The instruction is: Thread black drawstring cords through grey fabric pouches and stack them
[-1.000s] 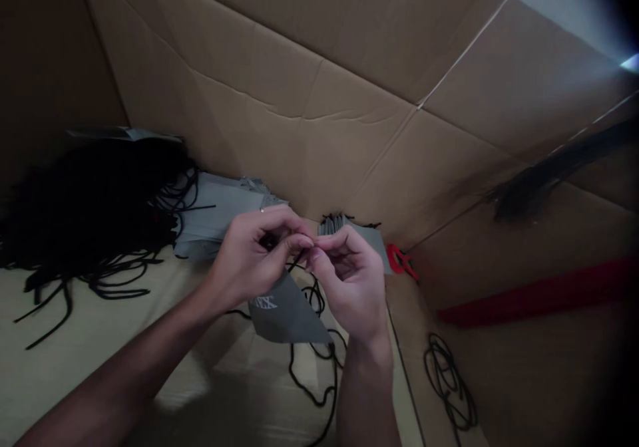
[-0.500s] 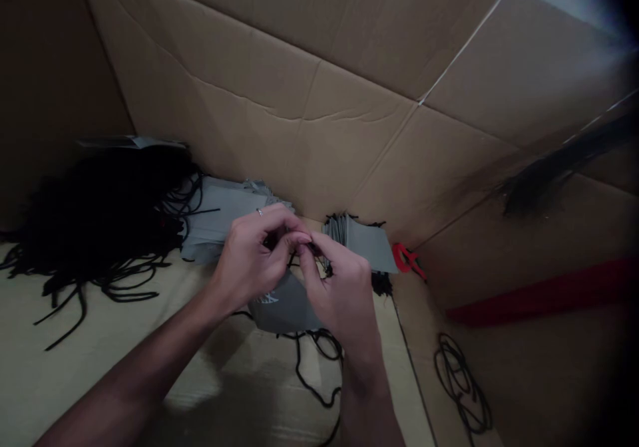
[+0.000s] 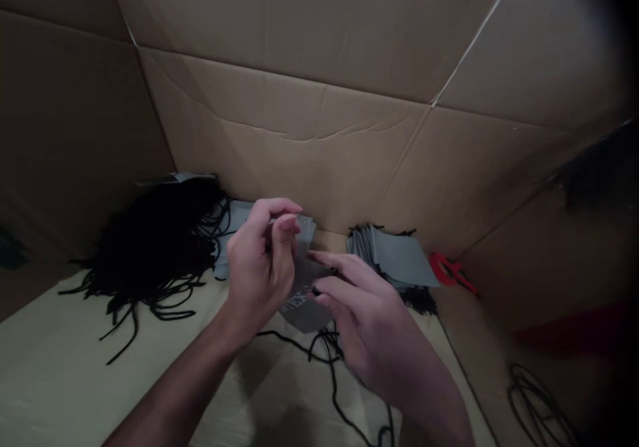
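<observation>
"Cardboard box [image 3: 279, 101] takes up the whole view. What's inside it?"

"Black cords [image 3: 154, 254] heaped left of centre, a grey pouch stack [image 3: 234, 215] behind the hands, and a second stack [image 3: 394, 257] to their right, cord ends along its top edge."

"How far along, then?"

"Partway, I'd judge: plenty of loose cord left. One grey pouch [image 3: 304, 304] sits mid-frame, pinched in the left hand [image 3: 257, 267]. The right hand [image 3: 369, 320] is beside it, fingers at its edge; whether they grip, I can't tell."
</observation>
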`<state>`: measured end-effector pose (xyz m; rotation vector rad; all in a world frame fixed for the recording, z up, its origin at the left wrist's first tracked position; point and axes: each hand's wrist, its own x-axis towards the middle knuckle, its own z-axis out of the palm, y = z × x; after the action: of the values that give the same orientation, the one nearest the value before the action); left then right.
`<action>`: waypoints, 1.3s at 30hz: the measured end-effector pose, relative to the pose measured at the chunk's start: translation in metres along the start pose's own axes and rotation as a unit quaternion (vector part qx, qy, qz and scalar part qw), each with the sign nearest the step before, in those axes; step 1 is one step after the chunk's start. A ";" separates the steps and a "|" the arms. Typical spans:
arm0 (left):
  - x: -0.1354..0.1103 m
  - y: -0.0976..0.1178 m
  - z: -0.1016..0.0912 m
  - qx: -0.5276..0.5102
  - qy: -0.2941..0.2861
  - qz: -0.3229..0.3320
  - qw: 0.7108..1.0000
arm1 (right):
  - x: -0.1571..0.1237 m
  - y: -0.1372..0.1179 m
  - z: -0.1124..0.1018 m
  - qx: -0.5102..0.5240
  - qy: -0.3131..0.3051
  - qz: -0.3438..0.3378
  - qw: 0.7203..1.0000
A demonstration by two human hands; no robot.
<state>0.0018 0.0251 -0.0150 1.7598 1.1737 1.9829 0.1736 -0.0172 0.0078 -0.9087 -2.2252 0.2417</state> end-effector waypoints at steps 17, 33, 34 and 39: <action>0.016 0.027 -0.046 0.029 -0.164 0.023 0.986 | -0.002 0.009 -0.017 -0.095 0.123 -0.007 0.988; 0.012 0.054 -0.055 -0.109 -0.189 -0.064 0.974 | -0.010 -0.009 -0.019 -0.151 0.163 -0.002 0.975; 0.011 0.055 -0.055 -0.124 -0.194 -0.067 0.971 | -0.011 -0.010 -0.019 -0.155 0.168 -0.004 0.973; 0.009 0.057 -0.057 -0.157 -0.219 -0.056 0.961 | -0.013 -0.012 -0.021 -0.167 0.187 -0.027 0.968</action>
<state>-0.0344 -0.0291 0.0336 1.7884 0.7481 1.5043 0.1880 -0.0368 0.0214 -0.9745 -1.9594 -0.3189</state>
